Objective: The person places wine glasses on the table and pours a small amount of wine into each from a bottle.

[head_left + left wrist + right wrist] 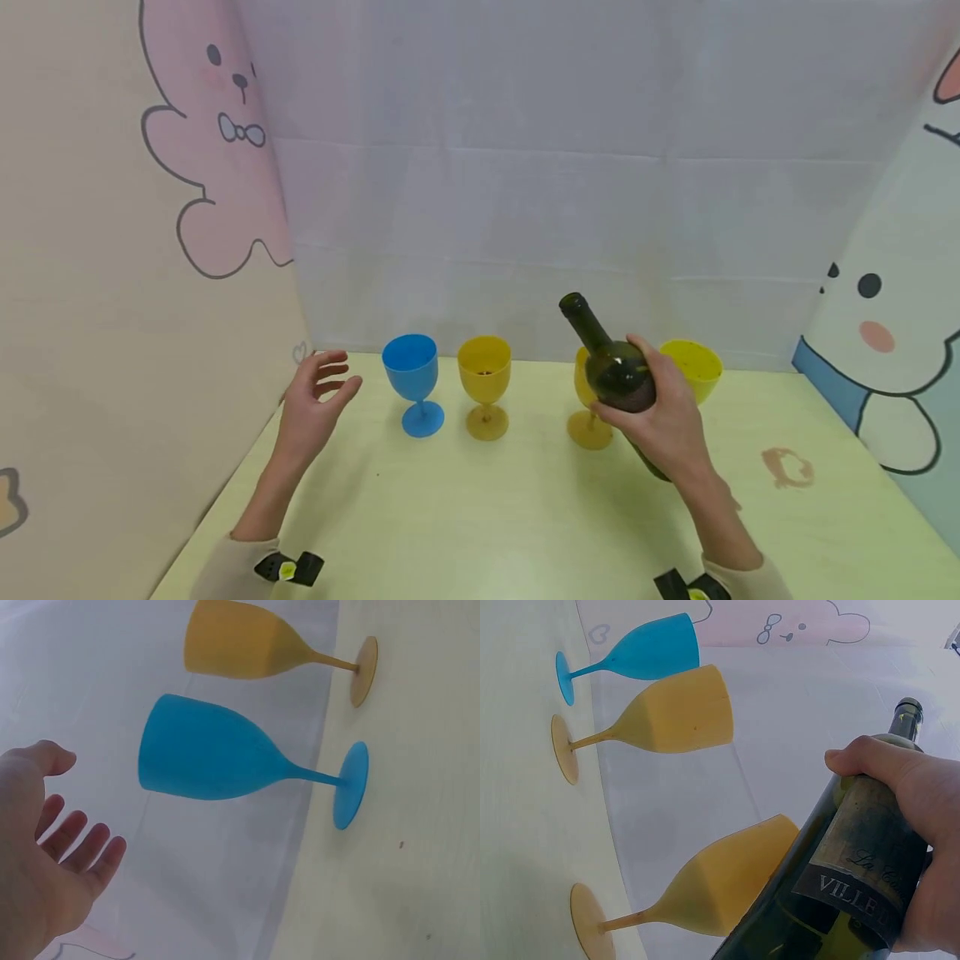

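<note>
My right hand grips a dark green wine bottle around its body, above the table. The bottle leans with its neck up and to the left; its label shows in the right wrist view. Just behind it stands a yellow goblet, partly hidden by the bottle. My left hand hovers with loosely bent fingers left of a blue goblet, apart from it and holding nothing. Between the blue goblet and the bottle stands another yellow goblet, upright.
A yellow-green cup or goblet stands behind my right hand, its lower part hidden. A brownish stain marks the table at the right. White sheeting hangs along the back edge, with cartoon-printed walls on both sides.
</note>
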Available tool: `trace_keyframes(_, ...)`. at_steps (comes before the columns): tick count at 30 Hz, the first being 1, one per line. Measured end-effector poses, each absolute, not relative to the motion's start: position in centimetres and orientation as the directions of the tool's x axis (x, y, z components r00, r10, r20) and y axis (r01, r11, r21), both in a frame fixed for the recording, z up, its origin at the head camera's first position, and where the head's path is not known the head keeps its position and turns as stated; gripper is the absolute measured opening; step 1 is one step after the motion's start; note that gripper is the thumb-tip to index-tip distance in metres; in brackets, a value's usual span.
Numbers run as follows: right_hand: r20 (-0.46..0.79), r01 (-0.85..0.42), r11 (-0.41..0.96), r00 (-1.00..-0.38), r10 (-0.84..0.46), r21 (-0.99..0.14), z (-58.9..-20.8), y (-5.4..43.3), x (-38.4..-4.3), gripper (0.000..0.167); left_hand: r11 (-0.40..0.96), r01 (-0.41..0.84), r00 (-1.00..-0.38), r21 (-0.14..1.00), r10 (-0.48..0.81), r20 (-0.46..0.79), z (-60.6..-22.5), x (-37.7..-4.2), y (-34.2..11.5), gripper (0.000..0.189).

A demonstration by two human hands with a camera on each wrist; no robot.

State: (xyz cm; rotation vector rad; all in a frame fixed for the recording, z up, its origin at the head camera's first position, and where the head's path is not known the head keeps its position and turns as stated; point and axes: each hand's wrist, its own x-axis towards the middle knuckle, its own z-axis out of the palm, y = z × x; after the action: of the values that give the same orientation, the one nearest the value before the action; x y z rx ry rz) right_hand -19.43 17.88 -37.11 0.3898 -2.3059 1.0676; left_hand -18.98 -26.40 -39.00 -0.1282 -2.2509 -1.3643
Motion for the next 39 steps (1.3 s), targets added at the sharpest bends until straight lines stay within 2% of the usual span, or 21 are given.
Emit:
trace_keyframes(4,0.580,-0.460,0.628,-0.815,-0.018,-0.628,-37.3,17.9,-19.3,0.097,0.434,0.241,-0.929,0.868,-0.156,0.336,-41.1,-20.0,-25.6,0.065)
trace_keyframes(7,0.569,-0.450,0.622,-0.822,-0.009,-0.641,-37.4,18.0,-19.1,0.097,0.365,0.219,-0.948,0.905,-0.140,0.286,-42.1,-20.9,-24.6,0.075)
trace_keyframes(16,0.568,-0.448,0.615,-0.823,0.000,-0.649,-37.6,18.0,-19.0,0.098,0.277,0.201,-0.957,0.940,-0.149,0.249,-43.2,-22.7,-22.4,0.087)
trace_keyframes(27,0.569,-0.459,0.615,-0.822,-0.021,-0.641,-37.6,17.7,-19.2,0.096,0.293,0.067,-0.978,0.954,-0.168,0.121,-43.8,-24.1,-21.3,0.106)
trace_keyframes(32,0.574,-0.461,0.619,-0.818,-0.019,-0.636,-37.6,17.6,-19.2,0.097,0.323,0.067,-0.974,0.944,-0.183,0.131,-43.8,-24.8,-20.8,0.107)
trace_keyframes(39,0.566,-0.452,0.626,-0.824,-0.020,-0.636,-37.4,17.4,-19.3,0.096,0.359,0.132,-0.956,0.924,-0.201,0.215,-44.1,-25.8,-20.2,0.095)
